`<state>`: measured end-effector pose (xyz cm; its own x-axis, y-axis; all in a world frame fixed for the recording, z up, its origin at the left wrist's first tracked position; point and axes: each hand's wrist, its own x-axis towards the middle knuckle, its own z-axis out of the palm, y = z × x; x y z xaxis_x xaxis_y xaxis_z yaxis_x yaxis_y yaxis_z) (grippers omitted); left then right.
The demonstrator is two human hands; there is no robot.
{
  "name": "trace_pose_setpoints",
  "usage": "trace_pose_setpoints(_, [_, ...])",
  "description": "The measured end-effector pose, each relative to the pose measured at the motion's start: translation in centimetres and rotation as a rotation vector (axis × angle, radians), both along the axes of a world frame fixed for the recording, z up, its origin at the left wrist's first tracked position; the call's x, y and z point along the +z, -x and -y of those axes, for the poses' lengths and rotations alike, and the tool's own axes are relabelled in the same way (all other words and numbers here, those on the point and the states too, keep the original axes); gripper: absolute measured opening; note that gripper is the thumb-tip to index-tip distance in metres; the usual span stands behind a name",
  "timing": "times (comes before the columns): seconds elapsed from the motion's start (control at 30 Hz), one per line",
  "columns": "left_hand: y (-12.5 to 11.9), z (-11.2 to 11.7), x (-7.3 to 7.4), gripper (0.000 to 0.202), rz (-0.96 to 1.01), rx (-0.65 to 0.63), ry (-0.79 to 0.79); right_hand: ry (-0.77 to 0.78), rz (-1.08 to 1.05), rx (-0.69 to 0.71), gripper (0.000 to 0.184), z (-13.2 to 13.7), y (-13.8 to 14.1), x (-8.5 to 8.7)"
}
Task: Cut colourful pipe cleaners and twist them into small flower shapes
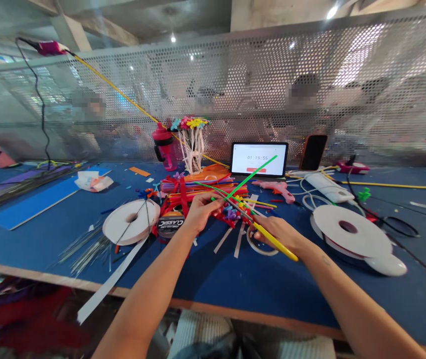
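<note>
— Blue worktop (235, 279), perforated screen (250, 75) behind its far edge. State the grip.

— Left hand (202, 209): closed on a green strip (253, 176) above the worktop's middle. Right hand (279, 231): closed around a yellow-handled tool (272, 240), its metal end at the strip; contact cannot be told.

— Containers?

— Pink bottle (166, 149), upright near the far edge, contents indistinct. Flower bunch (192, 139), upright just beside it; base indistinct.

on the table (235, 281), one spool (122, 213) lies left of the scissors (264, 232), another spool (366, 240) right, the tablet (257, 155) behind.
</note>
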<state>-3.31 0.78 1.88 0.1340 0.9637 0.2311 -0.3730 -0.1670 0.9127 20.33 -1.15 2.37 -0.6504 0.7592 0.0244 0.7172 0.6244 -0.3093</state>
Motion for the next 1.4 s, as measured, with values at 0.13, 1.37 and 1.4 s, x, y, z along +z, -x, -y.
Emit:
trace_pose_setpoints(0.13, [0.0,0.1,0.0,0.017,0.004,-0.007,0.000,-0.024,0.028,-0.017,0.034,-0.1,0.0,0.1])
trace_pose_setpoints(1.37, [1.5,-2.4,-2.6,0.030,-0.921,0.559,-0.487,-0.273,0.123,-0.488,0.051,-4.6,-6.9,-1.9])
trace_pose_setpoints(1.4, [1.4,-2.1,-2.4,0.027,-0.931,0.594,-0.517,-0.263,0.117,-0.461,0.052,-4.7,-7.2,-2.0])
